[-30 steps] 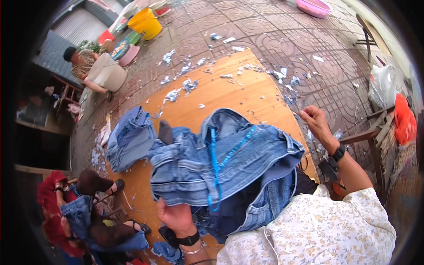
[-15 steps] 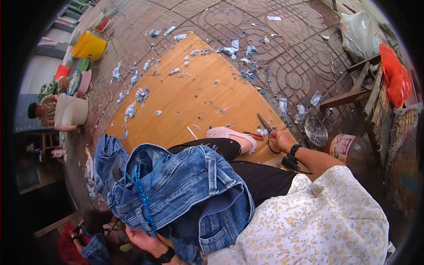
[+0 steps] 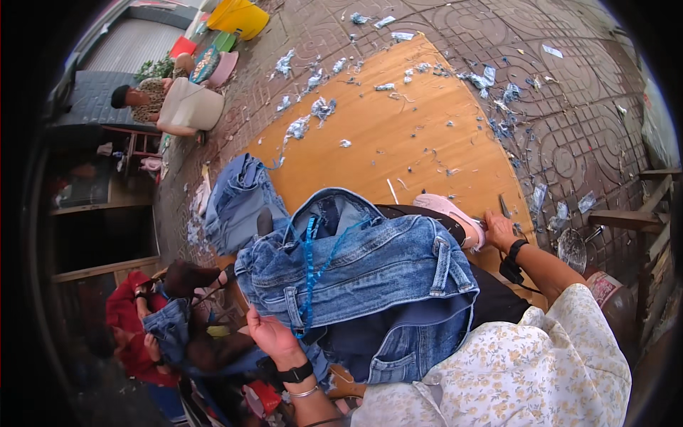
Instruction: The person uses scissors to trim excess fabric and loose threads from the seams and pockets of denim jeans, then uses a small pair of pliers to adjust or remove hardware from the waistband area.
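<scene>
A pair of blue jeans point(image 3: 356, 256) lies across my lap, its waistband and belt loops facing up. A bright blue ribbon point(image 3: 308, 277) trails over the waistband. Beside the jeans' near left edge, my left hand point(image 3: 274, 336) is palm up with loosely curled fingers apart and nothing visible in it. On the wooden board point(image 3: 370, 153), my right hand point(image 3: 499, 229) reaches down next to a pink shoe point(image 3: 455, 213), fingers bent together; what they hold is hidden. A dark scissor blade point(image 3: 504, 206) shows just beyond that hand.
More folded denim point(image 3: 242, 203) lies left of the jeans. Fabric scraps point(image 3: 322, 109) and threads litter the board and paving. At right are a wooden stool point(image 3: 626, 219) and a wire strainer point(image 3: 571, 249). Another person in red point(image 3: 128, 306) handles denim at lower left; someone sits farther back.
The whole view has swung left, shifting things rightward. My right hand has moved from beside the scissors toward the shoe, where red-handled snips lay. My left hand now shows beside the jeans.
</scene>
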Available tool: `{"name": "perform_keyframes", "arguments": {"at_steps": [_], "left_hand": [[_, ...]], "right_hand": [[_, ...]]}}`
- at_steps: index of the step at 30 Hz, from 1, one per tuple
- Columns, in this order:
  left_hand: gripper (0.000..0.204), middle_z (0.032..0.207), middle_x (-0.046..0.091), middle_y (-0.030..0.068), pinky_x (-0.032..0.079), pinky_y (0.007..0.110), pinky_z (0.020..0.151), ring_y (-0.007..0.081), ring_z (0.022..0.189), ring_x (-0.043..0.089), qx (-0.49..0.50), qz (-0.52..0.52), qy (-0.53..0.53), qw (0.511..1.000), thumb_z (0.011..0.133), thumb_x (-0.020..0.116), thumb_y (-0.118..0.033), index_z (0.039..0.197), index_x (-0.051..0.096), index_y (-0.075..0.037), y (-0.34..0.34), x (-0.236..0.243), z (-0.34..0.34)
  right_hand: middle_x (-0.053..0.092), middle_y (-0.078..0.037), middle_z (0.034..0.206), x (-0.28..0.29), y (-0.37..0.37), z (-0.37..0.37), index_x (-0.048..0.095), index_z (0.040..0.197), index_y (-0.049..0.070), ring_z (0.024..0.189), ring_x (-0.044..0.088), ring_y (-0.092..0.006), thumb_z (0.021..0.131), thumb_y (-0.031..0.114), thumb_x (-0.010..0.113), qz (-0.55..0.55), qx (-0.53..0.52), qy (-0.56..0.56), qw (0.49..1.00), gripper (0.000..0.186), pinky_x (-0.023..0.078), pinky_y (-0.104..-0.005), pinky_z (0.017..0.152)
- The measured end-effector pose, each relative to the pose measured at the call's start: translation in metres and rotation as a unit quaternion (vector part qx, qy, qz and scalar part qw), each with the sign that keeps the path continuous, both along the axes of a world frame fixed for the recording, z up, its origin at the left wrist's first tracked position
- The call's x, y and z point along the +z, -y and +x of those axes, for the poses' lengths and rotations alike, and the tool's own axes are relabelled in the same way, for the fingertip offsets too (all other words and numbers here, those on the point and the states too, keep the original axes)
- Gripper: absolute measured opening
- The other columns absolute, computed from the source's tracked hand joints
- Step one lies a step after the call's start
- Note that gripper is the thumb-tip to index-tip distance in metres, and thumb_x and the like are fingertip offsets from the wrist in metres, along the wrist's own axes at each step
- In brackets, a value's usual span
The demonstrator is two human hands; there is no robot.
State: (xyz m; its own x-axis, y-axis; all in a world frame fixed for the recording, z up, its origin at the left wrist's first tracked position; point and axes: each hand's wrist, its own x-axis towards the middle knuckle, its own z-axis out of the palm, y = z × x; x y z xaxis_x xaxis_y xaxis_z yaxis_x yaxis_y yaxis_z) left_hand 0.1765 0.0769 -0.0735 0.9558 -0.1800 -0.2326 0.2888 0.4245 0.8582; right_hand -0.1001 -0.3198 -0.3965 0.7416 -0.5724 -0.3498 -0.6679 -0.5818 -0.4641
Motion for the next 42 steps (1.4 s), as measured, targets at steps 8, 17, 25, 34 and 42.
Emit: {"name": "perform_keyframes", "arguments": {"at_steps": [8, 17, 25, 34, 42], "left_hand": [[0.035, 0.122, 0.060, 0.0095, 0.037, 0.040, 0.102, 0.0248, 0.115, 0.054, -0.101, -0.123, -0.026, 0.987, 0.094, 0.042, -0.023, 0.117, 0.056, -0.001, 0.028, 0.011, -0.018], [0.035, 0.125, 0.057, 0.0085, 0.037, 0.040, 0.102, 0.0239, 0.117, 0.052, -0.126, -0.164, -0.041, 0.977, 0.096, 0.047, -0.022, 0.125, 0.051, -0.004, 0.058, 0.045, -0.065], [0.032, 0.103, 0.065, 0.0057, 0.053, 0.032, 0.068, 0.0174, 0.090, 0.063, -0.088, -0.013, 0.067, 0.994, 0.086, 0.060, -0.006, 0.117, 0.052, -0.006, 0.087, 0.065, -0.093], [0.030, 0.099, 0.064, 0.0046, 0.050, 0.029, 0.071, 0.0161, 0.087, 0.062, -0.054, 0.000, 0.117, 0.992, 0.084, 0.062, -0.004, 0.113, 0.054, -0.003, 0.072, 0.070, -0.043], [0.012, 0.092, 0.065, 0.0036, 0.047, 0.033, 0.068, 0.0166, 0.079, 0.061, -0.055, -0.028, 0.060, 0.996, 0.086, 0.062, -0.013, 0.097, 0.059, -0.009, 0.093, 0.046, 0.052]], "right_hand": [[0.058, -0.015, 0.081, 0.009, 0.024, -0.023, 0.055, 0.083, 0.004, 0.075, 0.056, -0.0352, 0.079, 0.018, 0.055, 0.147, -0.178, 0.132, 0.964, 0.015, 0.046, -0.0424, 0.068], [0.050, -0.001, 0.059, 0.119, 0.032, -0.025, 0.053, 0.084, 0.004, 0.051, 0.048, -0.0092, 0.094, 0.030, 0.044, 0.302, -0.243, 0.290, 0.875, 0.029, 0.039, -0.0225, 0.050], [0.047, 0.004, 0.065, 0.251, 0.012, 0.015, 0.057, 0.089, 0.005, 0.055, 0.044, -0.0046, 0.089, 0.015, 0.056, 0.317, -0.145, 0.394, 0.850, 0.010, 0.036, -0.0194, 0.052], [0.054, -0.003, 0.089, 0.367, -0.040, 0.051, 0.059, 0.099, 0.003, 0.062, 0.045, -0.0071, 0.078, 0.022, 0.073, 0.206, 0.130, 0.494, 0.835, 0.032, 0.036, -0.0209, 0.054], [0.056, -0.003, 0.092, 0.385, -0.052, 0.069, 0.060, 0.099, 0.002, 0.059, 0.042, -0.0068, 0.076, 0.023, 0.076, 0.185, 0.195, 0.478, 0.836, 0.035, 0.033, -0.0204, 0.052]]}}
